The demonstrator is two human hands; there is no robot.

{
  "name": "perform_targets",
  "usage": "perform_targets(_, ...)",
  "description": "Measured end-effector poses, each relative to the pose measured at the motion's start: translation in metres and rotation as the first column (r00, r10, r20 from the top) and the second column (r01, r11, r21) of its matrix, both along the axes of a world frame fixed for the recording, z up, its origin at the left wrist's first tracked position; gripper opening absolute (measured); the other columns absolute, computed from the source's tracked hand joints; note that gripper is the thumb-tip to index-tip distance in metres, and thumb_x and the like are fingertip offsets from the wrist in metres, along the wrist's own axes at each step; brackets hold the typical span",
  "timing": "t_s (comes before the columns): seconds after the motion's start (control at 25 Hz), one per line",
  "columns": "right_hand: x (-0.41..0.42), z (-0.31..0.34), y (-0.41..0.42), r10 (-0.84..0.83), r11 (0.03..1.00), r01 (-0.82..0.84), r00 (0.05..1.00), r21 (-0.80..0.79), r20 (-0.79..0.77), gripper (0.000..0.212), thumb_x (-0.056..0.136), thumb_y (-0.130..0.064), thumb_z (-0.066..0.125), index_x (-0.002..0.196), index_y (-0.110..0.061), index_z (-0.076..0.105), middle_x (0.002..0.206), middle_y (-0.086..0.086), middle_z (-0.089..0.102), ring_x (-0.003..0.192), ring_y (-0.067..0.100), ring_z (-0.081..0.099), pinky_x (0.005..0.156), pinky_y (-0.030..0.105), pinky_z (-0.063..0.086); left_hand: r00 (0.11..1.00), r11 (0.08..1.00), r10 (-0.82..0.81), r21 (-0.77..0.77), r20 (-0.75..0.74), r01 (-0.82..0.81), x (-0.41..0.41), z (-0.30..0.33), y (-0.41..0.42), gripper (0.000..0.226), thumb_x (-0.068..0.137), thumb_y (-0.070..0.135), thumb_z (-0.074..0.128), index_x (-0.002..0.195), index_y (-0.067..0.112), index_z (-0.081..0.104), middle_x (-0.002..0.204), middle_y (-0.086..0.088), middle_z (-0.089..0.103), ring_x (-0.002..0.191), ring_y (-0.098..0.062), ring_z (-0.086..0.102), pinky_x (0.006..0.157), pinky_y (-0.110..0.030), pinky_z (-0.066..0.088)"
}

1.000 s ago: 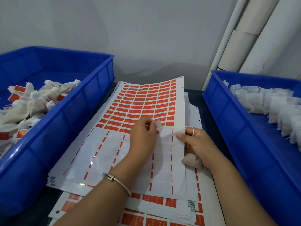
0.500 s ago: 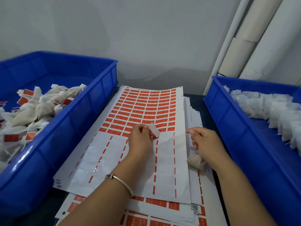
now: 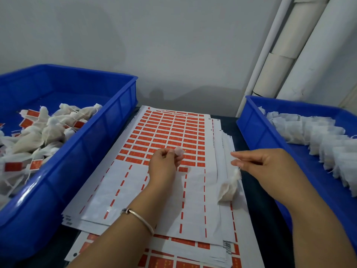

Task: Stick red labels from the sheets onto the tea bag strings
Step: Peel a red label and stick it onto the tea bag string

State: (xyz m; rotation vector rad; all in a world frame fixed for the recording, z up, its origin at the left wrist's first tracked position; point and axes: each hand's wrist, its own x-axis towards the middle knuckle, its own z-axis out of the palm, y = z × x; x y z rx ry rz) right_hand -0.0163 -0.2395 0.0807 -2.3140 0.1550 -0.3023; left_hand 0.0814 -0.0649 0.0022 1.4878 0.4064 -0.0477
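A stack of label sheets (image 3: 166, 132) lies on the table between two bins; the top sheet's far half carries rows of red labels, its near half is peeled bare. My left hand (image 3: 163, 164) hovers over the sheet and pinches a peeled label (image 3: 179, 151), whose pale back faces me. My right hand (image 3: 264, 163) is at the sheets' right edge, its thumb and fingertips pinched on a thin string. From that string a white tea bag (image 3: 229, 190) hangs against the sheet edge.
A blue bin (image 3: 108, 132) on the left holds several tea bags with red labels. A blue bin (image 3: 257, 132) on the right holds rows of unlabelled white tea bags. White pipes (image 3: 286, 55) stand in the back right corner against a grey wall.
My left hand has lifted the peeled label off the sheet. My right hand has left the sheet edge and moved right, raising the string so the tea bag shows below it.
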Motion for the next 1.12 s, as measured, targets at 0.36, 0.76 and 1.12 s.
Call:
perform_targets(0.36, -0.007, 0.019, 0.045, 0.247, 0.956, -0.267, 0.955, 0.119, 0.162, 0.040, 0.072, -0.011, 0.077, 0.086, -0.046, 0.063, 0.073, -0.020, 0.071, 0.069, -0.003, 0.067, 0.061, 0.001, 0.045, 0.979, 0.957, -0.165, -0.220, 0.116, 0.187, -0.033, 0.025, 0.004, 0.016, 0.094, 0.023, 0.053, 0.085, 0.021, 0.065, 0.074, 0.006, 0.073, 0.073, -0.010, 0.071, 0.065, -0.021, 0.056)
perform_targets(0.76, 0.017, -0.039, 0.052, 0.030, 0.918, -0.122, 0.970, 0.378, 0.240, 0.025, 0.067, -0.034, 0.069, 0.090, -0.043, 0.066, 0.083, -0.027, 0.070, 0.083, -0.006, 0.066, 0.065, 0.004, 0.048, 0.924, 0.915, -0.380, -0.128, 0.051, 0.383, -0.039, 0.013, 0.003, 0.021, 0.096, 0.030, 0.048, 0.087, 0.023, 0.065, 0.071, 0.009, 0.070, 0.063, -0.012, 0.068, 0.060, -0.020, 0.052)
perform_targets(1.12, 0.021, -0.050, 0.046, -0.040, 0.929, -0.047, 0.973, 0.368, 0.227, 0.021, 0.070, -0.034, 0.072, 0.083, -0.048, 0.064, 0.077, -0.040, 0.063, 0.089, -0.019, 0.058, 0.069, 0.000, 0.046, 0.915, 0.916, -0.398, -0.089, -0.068, 0.392, -0.039, 0.014, 0.001, 0.017, 0.093, 0.029, 0.054, 0.090, 0.016, 0.066, 0.088, -0.007, 0.067, 0.076, -0.021, 0.059, 0.077, -0.034, 0.052)
